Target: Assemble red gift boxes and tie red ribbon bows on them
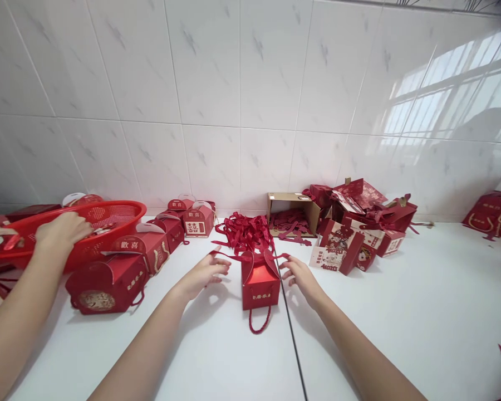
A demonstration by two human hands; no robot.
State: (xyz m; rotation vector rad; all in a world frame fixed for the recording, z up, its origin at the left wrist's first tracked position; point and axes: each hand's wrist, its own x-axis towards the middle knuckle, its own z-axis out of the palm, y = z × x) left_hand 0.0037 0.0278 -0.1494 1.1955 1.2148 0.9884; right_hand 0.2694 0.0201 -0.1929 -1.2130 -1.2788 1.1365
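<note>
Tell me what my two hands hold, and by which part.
A red ribbon at the top of the red box: your left hand holds it near one end, your right hand near the other.

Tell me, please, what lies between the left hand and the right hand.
In the head view, a red box stands between the left hand and the right hand, with red ribbon stretched toward both.

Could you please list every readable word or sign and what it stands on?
"歡喜": box beside the red basket; two small boxes by the wall.
"囍": the nearer small box.
Too small or blurred: characters on the central box, front-left box, right-hand pile, far-right packages.
</note>
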